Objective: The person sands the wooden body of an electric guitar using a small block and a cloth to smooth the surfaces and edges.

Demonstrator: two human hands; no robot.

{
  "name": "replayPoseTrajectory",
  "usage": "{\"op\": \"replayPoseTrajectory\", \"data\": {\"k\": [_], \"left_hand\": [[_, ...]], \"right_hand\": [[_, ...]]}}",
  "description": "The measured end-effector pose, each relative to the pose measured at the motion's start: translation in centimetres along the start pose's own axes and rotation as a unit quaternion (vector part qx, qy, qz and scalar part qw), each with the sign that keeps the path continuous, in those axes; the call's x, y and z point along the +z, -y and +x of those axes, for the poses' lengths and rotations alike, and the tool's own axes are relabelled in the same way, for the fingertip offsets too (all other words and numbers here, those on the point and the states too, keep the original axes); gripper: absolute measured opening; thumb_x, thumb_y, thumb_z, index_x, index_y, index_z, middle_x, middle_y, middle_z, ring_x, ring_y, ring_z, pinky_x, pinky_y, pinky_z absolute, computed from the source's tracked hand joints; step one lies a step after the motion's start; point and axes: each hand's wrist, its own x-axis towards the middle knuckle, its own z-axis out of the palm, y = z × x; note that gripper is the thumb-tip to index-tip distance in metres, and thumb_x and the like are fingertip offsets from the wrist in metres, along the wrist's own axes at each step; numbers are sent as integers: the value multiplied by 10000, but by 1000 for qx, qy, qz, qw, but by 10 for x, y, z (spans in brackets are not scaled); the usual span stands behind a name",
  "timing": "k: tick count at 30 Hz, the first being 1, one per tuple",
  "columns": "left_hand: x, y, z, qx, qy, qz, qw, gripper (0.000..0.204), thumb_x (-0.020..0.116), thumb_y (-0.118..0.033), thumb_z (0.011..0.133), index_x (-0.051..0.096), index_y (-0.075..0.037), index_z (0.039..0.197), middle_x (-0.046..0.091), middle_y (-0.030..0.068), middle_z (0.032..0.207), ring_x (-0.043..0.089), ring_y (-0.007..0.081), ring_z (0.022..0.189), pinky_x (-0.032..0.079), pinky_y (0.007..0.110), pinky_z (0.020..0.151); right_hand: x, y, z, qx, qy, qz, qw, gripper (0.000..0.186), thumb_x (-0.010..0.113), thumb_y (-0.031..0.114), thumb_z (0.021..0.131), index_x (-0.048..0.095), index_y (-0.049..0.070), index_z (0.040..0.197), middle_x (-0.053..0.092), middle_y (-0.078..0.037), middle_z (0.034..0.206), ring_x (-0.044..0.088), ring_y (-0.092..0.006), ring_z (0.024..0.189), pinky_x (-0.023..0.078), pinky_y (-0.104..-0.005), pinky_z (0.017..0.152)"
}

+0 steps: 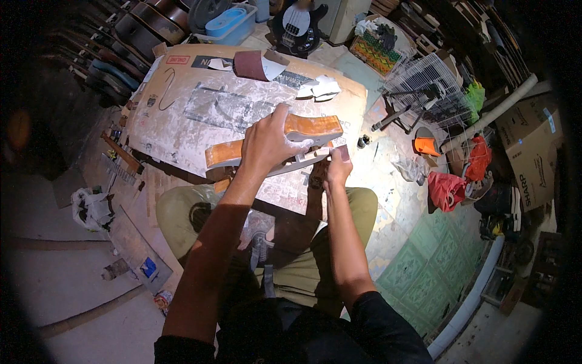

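Note:
A curved wooden guitar body (313, 126), orange-brown on its edge and greyish along its lower side, is tilted above a dusty flattened cardboard sheet (182, 130). My left hand (271, 139) is wrapped over its middle, fingers on the far side. Close to the body's near right side is my right hand (337, 172), its fingers closed on a small piece of brown sandpaper (344, 153). Part of the body is hidden behind my left hand and forearm. Farther off on the cardboard lie a curled sheet of brown sandpaper (251, 65) and torn white paper (319, 88).
A black bass guitar (297, 27) stands beyond the cardboard, beside a blue tub (227, 24). On the right are a white wire rack (430, 88), an orange object (427, 144), red bags (447, 190) and a large carton (524, 151). Several guitars line the far left.

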Motion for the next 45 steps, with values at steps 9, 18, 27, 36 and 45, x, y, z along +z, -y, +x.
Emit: {"op": "replayPoseTrajectory", "data": {"k": [9, 18, 27, 36, 45], "left_hand": [[2, 4, 1, 4, -13, 8, 1000, 770, 902, -348, 571, 521, -44, 1167, 691, 217, 969, 675, 400, 936, 540, 451, 780], [-2, 1, 0, 4, -14, -2, 1000, 770, 900, -307, 566, 516, -22, 1169, 692, 231, 932, 677, 413, 897, 536, 467, 767], [-2, 1, -1, -3, -4, 7, 1000, 769, 894, -311, 576, 512, -29, 1180, 692, 235, 941, 674, 421, 901, 534, 476, 773], [-1, 3, 1, -7, -12, 9, 1000, 743, 884, -377, 603, 525, -56, 1169, 692, 225, 954, 670, 418, 915, 542, 465, 760], [0, -4, 2, 8, -15, 31, 999, 731, 892, -347, 590, 514, -46, 1138, 694, 231, 918, 673, 421, 881, 538, 481, 743]], "right_hand": [[11, 2, -20, -99, 27, -122, 987, 179, 609, 132, 859, 638, -32, 924, 634, -31, 838, 564, -144, 774, 464, -309, 732], [6, 4, -17, -53, 21, -86, 995, 194, 611, 111, 840, 650, -47, 945, 655, -41, 854, 583, -159, 790, 473, -322, 752], [12, 6, -21, -10, -19, -12, 1000, 182, 628, 133, 833, 651, -24, 920, 634, -31, 851, 556, -129, 774, 459, -292, 730], [-6, 1, -60, -118, 35, -147, 982, 220, 750, 147, 817, 587, 6, 866, 621, -28, 835, 525, -96, 725, 448, -272, 649], [-44, 34, -43, -458, 277, -491, 687, 281, 789, 69, 618, 555, 13, 763, 471, -210, 1436, 404, -431, 1344, 390, -521, 1033]]}}
